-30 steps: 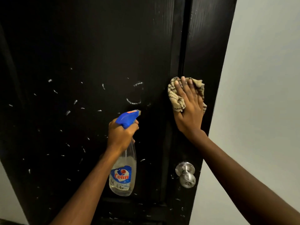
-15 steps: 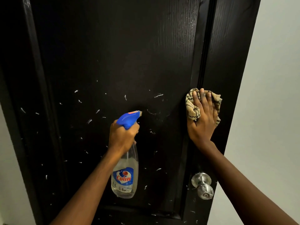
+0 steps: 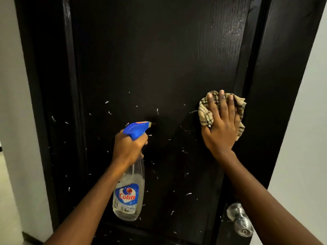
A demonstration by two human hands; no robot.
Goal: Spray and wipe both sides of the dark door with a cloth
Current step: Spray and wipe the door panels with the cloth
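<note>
Door, spray-flecked, both hands up on it.
L hand [image 3: 128, 149] grips bottle [image 3: 128, 195] by the neck, nozzle aimed at mid door [image 3: 159, 59]. R hand [image 3: 221, 128], fingers flat & straight, presses cloth [image 3: 205, 112] on the panel's right rim, 3 o'clock from nozzle. Flecks [image 3: 189, 193] lie between & below. Knob [image 3: 238, 220] at 5 o'clock from cloth, near door edge; wall [image 3: 304, 156] beyond. Panel runs on at 12 o'clock.

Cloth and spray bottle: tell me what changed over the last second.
The right hand slid the cloth leftward, off the groove of the door onto its panel. The left hand carried the spray bottle left past the droplets too. Both grips are unchanged; the nozzle still faces the door, and the knob is untouched.
</note>
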